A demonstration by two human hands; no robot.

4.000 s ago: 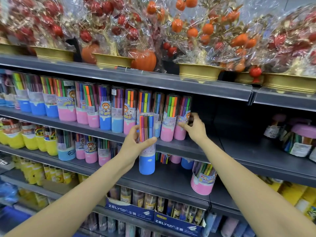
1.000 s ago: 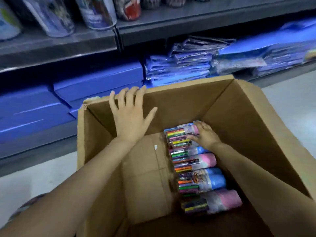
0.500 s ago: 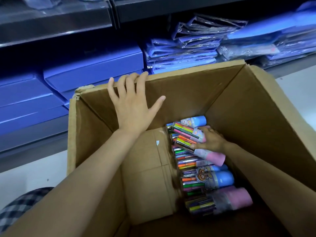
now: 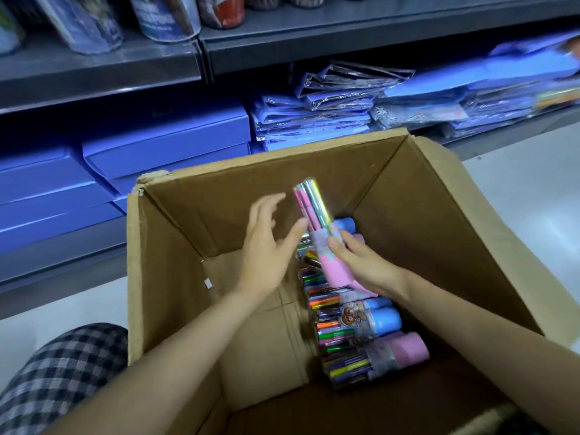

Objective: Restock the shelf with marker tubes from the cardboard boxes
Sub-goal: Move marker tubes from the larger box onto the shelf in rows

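— Over the cardboard box (image 4: 175, 277), which way does that pink-based marker tube (image 4: 317, 233) point?

— Long axis tilted up and away, base low in the right hand (image 4: 361, 265), whose fingers curl round the lower half

— And the left hand (image 4: 270, 246)?

— Fingers spread, holding nothing, just beside the tube's clear upper part and nearer to it; I'd guess a handover. Other tubes (image 4: 361, 328) lie flat below
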